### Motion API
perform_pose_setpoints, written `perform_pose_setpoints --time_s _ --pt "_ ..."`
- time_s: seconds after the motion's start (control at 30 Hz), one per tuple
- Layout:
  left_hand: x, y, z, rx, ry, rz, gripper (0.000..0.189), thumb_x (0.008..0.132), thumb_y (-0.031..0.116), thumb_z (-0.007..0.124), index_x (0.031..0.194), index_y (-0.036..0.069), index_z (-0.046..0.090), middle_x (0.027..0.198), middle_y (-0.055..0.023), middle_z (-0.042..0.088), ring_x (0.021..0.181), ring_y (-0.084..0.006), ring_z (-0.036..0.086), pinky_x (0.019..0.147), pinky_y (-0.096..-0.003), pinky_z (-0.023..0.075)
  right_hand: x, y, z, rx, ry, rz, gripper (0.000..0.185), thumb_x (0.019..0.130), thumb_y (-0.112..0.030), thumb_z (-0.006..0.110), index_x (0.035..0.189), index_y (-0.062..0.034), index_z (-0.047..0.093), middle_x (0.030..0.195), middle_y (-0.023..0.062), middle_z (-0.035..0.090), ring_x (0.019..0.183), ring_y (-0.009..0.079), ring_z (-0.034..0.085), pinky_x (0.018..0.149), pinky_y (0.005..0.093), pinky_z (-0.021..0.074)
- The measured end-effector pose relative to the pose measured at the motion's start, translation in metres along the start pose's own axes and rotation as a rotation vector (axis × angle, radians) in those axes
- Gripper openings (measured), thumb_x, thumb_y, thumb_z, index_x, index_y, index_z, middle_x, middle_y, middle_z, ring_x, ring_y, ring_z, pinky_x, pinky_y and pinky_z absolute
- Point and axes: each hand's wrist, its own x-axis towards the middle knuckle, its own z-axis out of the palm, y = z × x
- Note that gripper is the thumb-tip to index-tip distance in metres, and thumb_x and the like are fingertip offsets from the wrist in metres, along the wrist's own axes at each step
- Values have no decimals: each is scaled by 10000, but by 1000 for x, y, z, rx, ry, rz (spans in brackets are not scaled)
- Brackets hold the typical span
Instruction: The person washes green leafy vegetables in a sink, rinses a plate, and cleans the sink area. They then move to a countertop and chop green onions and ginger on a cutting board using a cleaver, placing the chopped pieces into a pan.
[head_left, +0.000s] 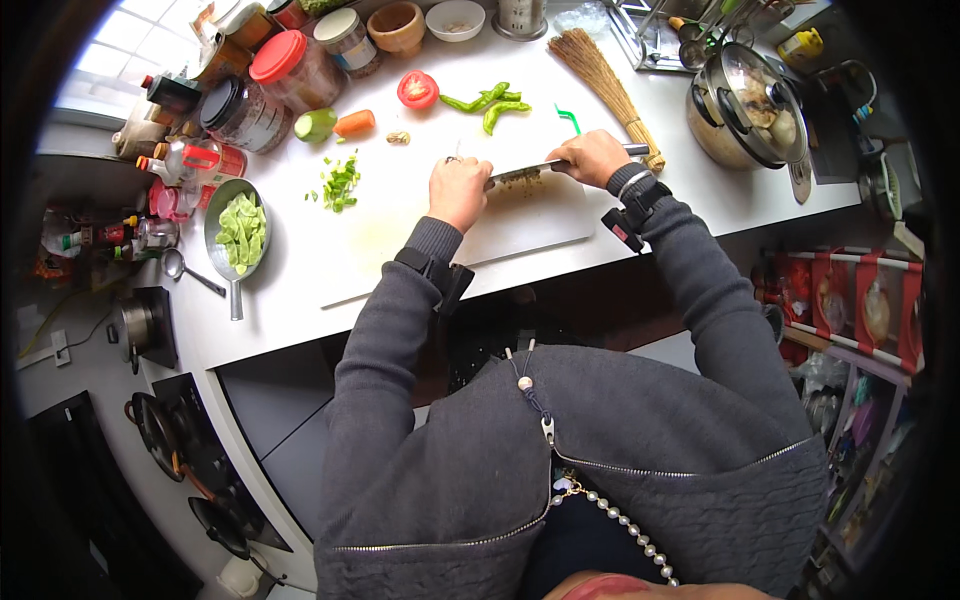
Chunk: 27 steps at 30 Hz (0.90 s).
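My right hand (598, 159) is closed around the handle of a kitchen knife (536, 168), whose end sticks out past the palm. At the blade's left end, my left hand (459, 191) pinches the metal with curled fingers. Small brown chopped bits (523, 180) lie along the blade on a pale cutting board (525, 225). Cut green pieces (341, 182) are heaped to the left. Behind the knife are a piece of ginger (398, 138), a carrot piece (355, 123), a green vegetable piece (315, 124), a halved tomato (418, 89) and green chili peppers (506, 112).
At left stands a long-handled metal pan (236, 281) of sliced green vegetable, beside a ladle (191, 271). Jars (296, 71) and bottles line the back left. A straw whisk (607, 86) and a lidded pot (731, 124) occupy the right. The counter's front edge (292, 337) runs before me.
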Motion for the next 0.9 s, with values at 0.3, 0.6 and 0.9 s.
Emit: perform_pose_setpoints --time_s 0.3,0.6,0.9 --pt "-7 6 -5 -57 7 -6 118 756 142 689 727 85 589 704 -90 581 721 -305 599 669 -437 450 -14 -9 1 -30 23 26 95 820 -234 625 868 -203 701 720 56 663 719 267 662 646 411 518" --pt "-12 7 -5 -76 45 6 140 755 155 685 703 88 573 696 -86 574 718 -296 597 672 -427 431 -17 -9 0 -42 43 -6 121 814 -246 638 908 -235 713 726 35 669 707 257 664 633 396 526" --pt "5 -2 7 -20 65 -25 140 771 180 688 728 87 592 696 -88 581 713 -307 596 660 -440 436 10 13 1 -59 -39 65 131 814 -235 640 918 -244 720 752 53 681 726 269 667 648 411 528"
